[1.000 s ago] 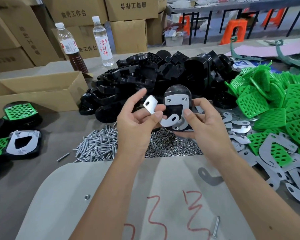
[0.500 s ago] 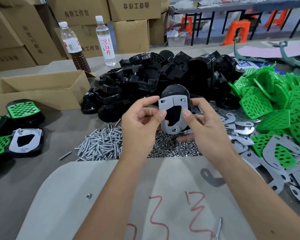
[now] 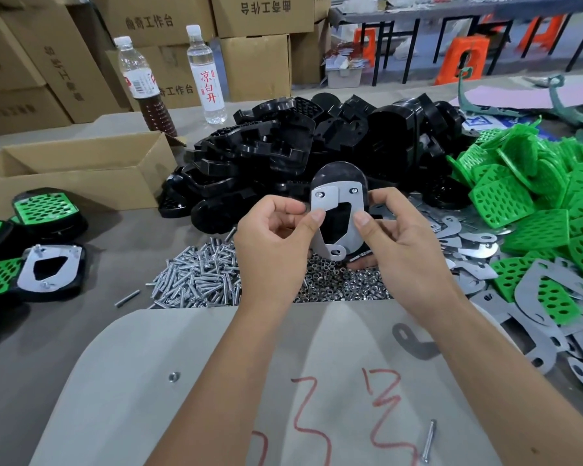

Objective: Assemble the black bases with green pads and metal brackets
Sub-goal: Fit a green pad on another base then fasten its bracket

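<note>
I hold a black base (image 3: 339, 174) upright above the piles of hardware. Two metal brackets (image 3: 325, 205) lie flat against its face, forming a frame around a dark opening. My left hand (image 3: 276, 243) pinches the left bracket with its thumb. My right hand (image 3: 394, 237) grips the base from the right, thumb pressed on the right bracket. A heap of black bases (image 3: 283, 156) lies behind. Green pads (image 3: 535, 196) are piled at the right, loose brackets (image 3: 535, 314) below them.
Screws (image 3: 199, 274) and nuts (image 3: 337, 287) lie in piles under my hands. Finished assemblies (image 3: 44, 270) sit at the left by an open cardboard box (image 3: 78, 173). Two bottles (image 3: 206, 72) stand behind. A grey board (image 3: 216, 381) with red marks lies nearest me.
The left hand brought its bracket against the base and laid it flat beside the other. The base now stands more upright and slightly higher.
</note>
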Available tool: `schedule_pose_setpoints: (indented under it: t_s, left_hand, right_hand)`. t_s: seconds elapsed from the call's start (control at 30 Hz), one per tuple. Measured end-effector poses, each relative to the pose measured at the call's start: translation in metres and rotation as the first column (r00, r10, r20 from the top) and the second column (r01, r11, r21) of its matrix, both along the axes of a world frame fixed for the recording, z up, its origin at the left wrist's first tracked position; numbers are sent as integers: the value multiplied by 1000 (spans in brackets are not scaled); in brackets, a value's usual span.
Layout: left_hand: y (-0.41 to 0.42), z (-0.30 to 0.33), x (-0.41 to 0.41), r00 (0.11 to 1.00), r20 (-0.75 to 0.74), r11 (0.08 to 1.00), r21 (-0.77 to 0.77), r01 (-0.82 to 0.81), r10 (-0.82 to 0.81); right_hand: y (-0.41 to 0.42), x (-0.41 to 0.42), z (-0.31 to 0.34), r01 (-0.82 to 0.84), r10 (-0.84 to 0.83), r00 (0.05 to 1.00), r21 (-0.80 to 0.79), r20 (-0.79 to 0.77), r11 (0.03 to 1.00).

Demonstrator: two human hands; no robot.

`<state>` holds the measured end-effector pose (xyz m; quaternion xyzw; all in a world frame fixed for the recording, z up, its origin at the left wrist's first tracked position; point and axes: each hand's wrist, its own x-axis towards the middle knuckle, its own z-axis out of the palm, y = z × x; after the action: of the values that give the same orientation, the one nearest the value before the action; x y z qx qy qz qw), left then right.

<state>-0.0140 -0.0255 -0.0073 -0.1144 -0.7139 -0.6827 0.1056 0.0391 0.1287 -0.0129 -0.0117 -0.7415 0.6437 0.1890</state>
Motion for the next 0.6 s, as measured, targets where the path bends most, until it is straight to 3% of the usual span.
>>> schedule_pose_setpoints:
  t_s: [0.3, 0.6]
  left_hand:
    - [2, -4, -1, 999, -42, 998, -52, -29, 27]
    - [2, -5, -2, 1000, 12, 1000, -13, -17, 17]
  right_hand:
    - [0, 0, -1, -27, 28, 1000, -14, 9, 1000]
    - [3, 0, -2, -53, 53, 999, -40, -7, 998]
